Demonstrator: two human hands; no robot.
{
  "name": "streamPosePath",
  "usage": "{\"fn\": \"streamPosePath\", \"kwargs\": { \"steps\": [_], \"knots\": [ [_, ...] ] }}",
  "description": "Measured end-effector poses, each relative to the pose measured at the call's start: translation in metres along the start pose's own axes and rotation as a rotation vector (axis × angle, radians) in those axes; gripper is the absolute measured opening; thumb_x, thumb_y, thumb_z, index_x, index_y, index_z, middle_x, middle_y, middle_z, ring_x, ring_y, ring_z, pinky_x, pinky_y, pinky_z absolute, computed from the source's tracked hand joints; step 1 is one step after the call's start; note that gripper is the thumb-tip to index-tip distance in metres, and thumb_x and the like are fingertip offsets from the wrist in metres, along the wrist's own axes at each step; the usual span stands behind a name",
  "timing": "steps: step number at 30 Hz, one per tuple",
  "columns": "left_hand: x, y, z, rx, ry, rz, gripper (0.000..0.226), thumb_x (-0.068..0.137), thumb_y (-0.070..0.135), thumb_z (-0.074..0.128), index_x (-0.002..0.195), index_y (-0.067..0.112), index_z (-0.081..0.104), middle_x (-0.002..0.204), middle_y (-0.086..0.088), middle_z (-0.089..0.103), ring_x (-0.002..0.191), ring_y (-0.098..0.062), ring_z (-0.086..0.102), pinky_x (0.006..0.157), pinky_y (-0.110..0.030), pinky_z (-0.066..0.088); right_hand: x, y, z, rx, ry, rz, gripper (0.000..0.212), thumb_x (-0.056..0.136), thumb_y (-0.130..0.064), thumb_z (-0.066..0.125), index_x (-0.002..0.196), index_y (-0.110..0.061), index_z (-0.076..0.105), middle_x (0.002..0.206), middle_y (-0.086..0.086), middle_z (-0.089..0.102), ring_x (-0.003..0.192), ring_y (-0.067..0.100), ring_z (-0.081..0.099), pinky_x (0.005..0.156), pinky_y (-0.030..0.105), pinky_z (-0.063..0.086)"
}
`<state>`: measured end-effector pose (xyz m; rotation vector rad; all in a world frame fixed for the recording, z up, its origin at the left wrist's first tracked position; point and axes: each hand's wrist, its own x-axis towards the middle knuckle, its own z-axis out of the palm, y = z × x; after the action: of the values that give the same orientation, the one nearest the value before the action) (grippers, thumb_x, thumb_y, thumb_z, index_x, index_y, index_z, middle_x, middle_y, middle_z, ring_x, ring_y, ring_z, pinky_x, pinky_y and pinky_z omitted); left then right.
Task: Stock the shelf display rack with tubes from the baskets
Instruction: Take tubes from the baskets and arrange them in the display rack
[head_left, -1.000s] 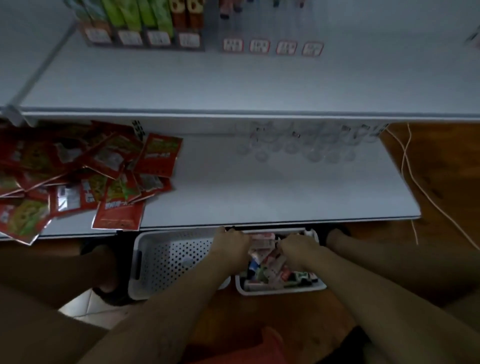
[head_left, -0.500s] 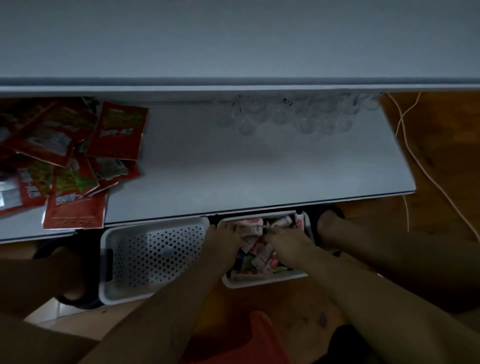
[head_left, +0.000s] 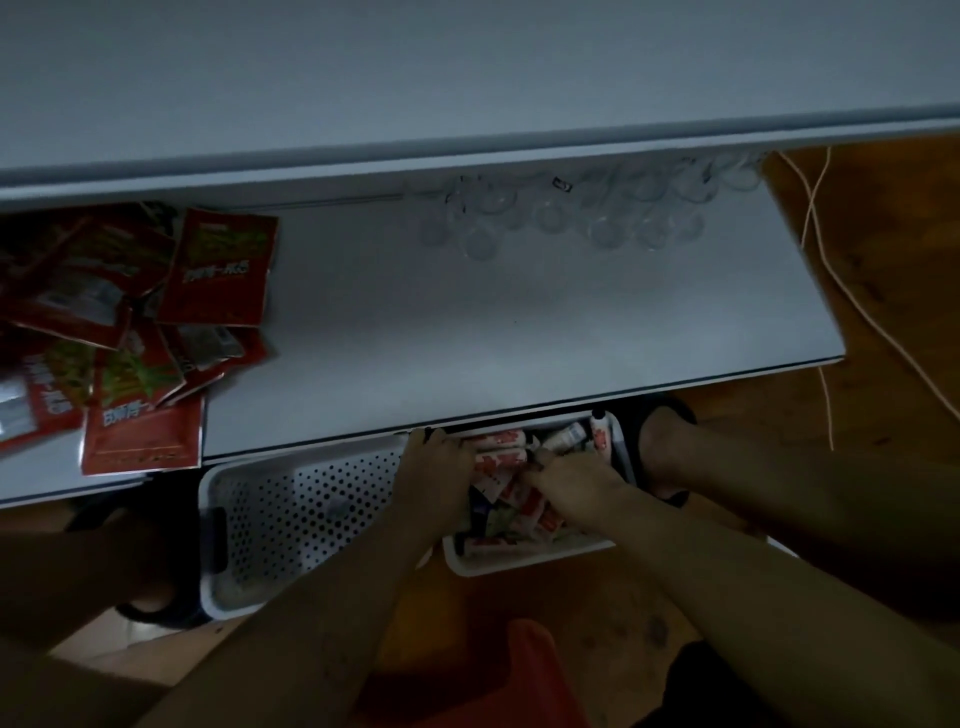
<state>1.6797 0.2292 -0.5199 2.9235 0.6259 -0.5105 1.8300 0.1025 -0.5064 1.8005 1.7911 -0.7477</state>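
Mostly red-and-white tubes (head_left: 501, 460), jumbled, filling white basket (head_left: 519, 564)

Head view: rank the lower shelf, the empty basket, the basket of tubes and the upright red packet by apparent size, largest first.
1. lower shelf
2. empty basket and basket of tubes: they look close in size and both are partly hidden, so their order is unsure
3. red packet

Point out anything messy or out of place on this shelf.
The red packets lie in a loose, overlapping heap at the left end of the lower shelf, tilted every way rather than lined up.
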Motion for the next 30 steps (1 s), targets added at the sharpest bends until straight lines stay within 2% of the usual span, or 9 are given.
{"fn": "streamPosePath", "kwargs": {
  "steps": [4, 9, 11, 16, 18, 20, 22, 25, 30],
  "knots": [
    [-0.006, 0.0, -0.016, -0.057, 0.07, -0.024, 0.03, 0.084, 0.051, 0.06, 0.105, 0.031, 0.067, 0.094, 0.004, 0.07, 0.09, -0.019, 0.06, 0.085, -0.032, 0.035, -0.003, -0.012, -0.009, 0.054, -0.062, -0.005, 0.034, 0.09, -0.004, 0.05, 0.123, -0.006, 0.059, 0.131, 0.02, 0.049, 0.098, 0.033, 0.059, 0.067, 0.034, 0.042],
    [-0.023, 0.005, -0.044, -0.087, 0.129, -0.053, 0.019, 0.089, 0.035, 0.05, 0.096, 0.029, 0.067, 0.085, 0.005, 0.069, 0.083, -0.017, 0.061, 0.083, -0.03, 0.031, -0.01, -0.026, -0.021, 0.22, -0.041, 0.07, 0.022, 0.092, -0.01, 0.046, 0.105, -0.008, 0.064, 0.101, 0.012, 0.065, 0.092, 0.029, 0.061, 0.067, 0.029, 0.036],
    [-0.028, 0.002, -0.055, -0.197, 0.185, -0.095, 0.022, 0.091, 0.039, 0.048, 0.09, 0.026, 0.066, 0.086, 0.005, 0.067, 0.083, -0.017, 0.061, 0.082, -0.031, 0.031, -0.016, -0.028, -0.042, 0.285, 0.002, 0.088, 0.015, 0.091, -0.011, 0.045, 0.083, -0.011, 0.059, 0.082, 0.007, 0.059, 0.081, 0.026, 0.058, 0.064, 0.027, 0.037],
    [-0.034, -0.015, -0.096, -0.426, 0.198, -0.16, 0.022, 0.091, 0.036, 0.052, 0.091, 0.018, 0.065, 0.093, -0.001, 0.068, 0.086, -0.023, 0.063, 0.072, -0.027, 0.04, -0.048, -0.023, -0.092, 0.569, 0.265, 0.138, 0.026, 0.088, -0.028, 0.055, 0.066, -0.024, 0.041, 0.064, -0.006, 0.042, 0.056, 0.009, 0.04, 0.054, 0.028, 0.032],
    [-0.037, -0.024, -0.119, -0.52, 0.185, -0.196, 0.021, 0.086, 0.039, 0.054, 0.081, 0.023, 0.068, 0.086, 0.001, 0.069, 0.078, -0.022, 0.064, 0.067, -0.029, 0.051, -0.061, -0.023, -0.11, 0.711, 0.385, 0.128, 0.023, 0.085, -0.023, 0.058, 0.067, -0.022, 0.043, 0.063, -0.007, 0.043, 0.056, 0.009, 0.042, 0.052, 0.027, 0.032],
    [-0.043, -0.029, -0.151, -0.564, 0.192, -0.188, 0.022, 0.081, 0.041, 0.054, 0.075, 0.026, 0.069, 0.084, 0.003, 0.068, 0.073, -0.019, 0.062, 0.065, -0.033, 0.055, -0.072, -0.026, -0.13, 0.767, 0.503, 0.099, 0.006, 0.085, -0.021, 0.056, 0.089, -0.017, 0.055, 0.073, -0.007, 0.054, 0.067, 0.016, 0.053, 0.057, 0.029, 0.04],
    [-0.052, -0.033, -0.189, -0.571, 0.229, -0.168, 0.02, 0.082, 0.039, 0.055, 0.075, 0.025, 0.067, 0.083, 0.002, 0.065, 0.072, -0.019, 0.06, 0.064, -0.034, 0.054, -0.082, -0.028, -0.154, 0.849, 0.55, 0.1, 0.02, 0.09, -0.029, 0.058, 0.107, -0.021, 0.053, 0.085, -0.003, 0.064, 0.075, 0.016, 0.061, 0.063, 0.029, 0.049],
    [-0.069, -0.039, -0.248, -0.521, 0.339, -0.129, 0.019, 0.087, 0.03, 0.058, 0.075, 0.016, 0.06, 0.072, -0.004, 0.061, 0.068, -0.023, 0.058, 0.053, -0.029, 0.044, -0.102, -0.029, -0.195, 0.942, 0.555, 0.022, 0.026, 0.091, -0.04, 0.059, 0.107, -0.021, 0.049, 0.089, -0.001, 0.069, 0.075, 0.014, 0.066, 0.056, 0.022, 0.049],
    [-0.098, -0.057, -0.331, -0.427, 0.507, -0.092, 0.035, 0.089, 0.031, 0.061, 0.062, 0.019, 0.043, 0.061, -0.003, 0.047, 0.059, -0.02, 0.047, 0.047, -0.029, 0.026, -0.137, -0.017, -0.258, 1.014, 0.598, -0.133, 0.018, 0.093, -0.017, 0.059, 0.102, -0.005, 0.05, 0.086, 0.016, 0.068, 0.069, 0.024, 0.066, 0.057, 0.032, 0.054]
  ]
}}
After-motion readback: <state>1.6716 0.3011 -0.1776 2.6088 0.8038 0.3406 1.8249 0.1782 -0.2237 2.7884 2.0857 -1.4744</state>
